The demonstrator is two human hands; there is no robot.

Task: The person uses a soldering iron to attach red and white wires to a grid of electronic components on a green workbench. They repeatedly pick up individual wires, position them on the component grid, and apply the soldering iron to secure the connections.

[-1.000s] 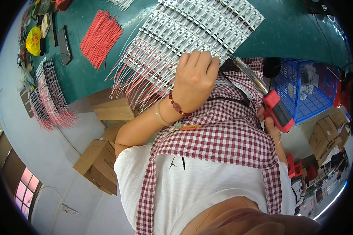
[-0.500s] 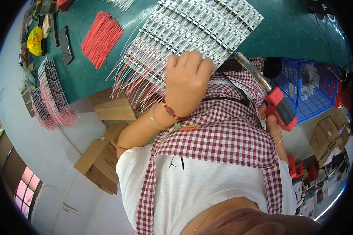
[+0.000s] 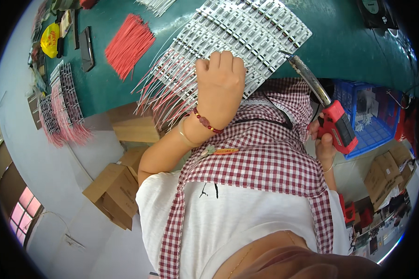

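A panel of small circuit boards (image 3: 253, 35) lies at the table's front edge, with red and white wires (image 3: 165, 88) trailing off its left side. My left hand (image 3: 221, 86) rests over the panel's lower part, fingers curled down; whatever they pinch is hidden beneath. My right hand (image 3: 325, 142) is wrapped round the red and black handle of a soldering iron (image 3: 337, 125) shaped like a gun. Its metal barrel slants up to the left, and the dark tip is at the panel's right side; whether it touches cannot be told.
A bundle of red wires (image 3: 129, 45) and white wires (image 3: 157, 4) lie on the green table (image 3: 111, 93). Wired board strips (image 3: 65, 93), a phone (image 3: 86, 49) and a yellow item (image 3: 50, 41) are at left. Blue baskets (image 3: 368, 116) stand right, cardboard boxes (image 3: 111, 190) below.
The soldering iron's tip has moved up and right, away from my left hand. My left hand has shifted slightly up and left, still curled. The whole view has also shifted a little.
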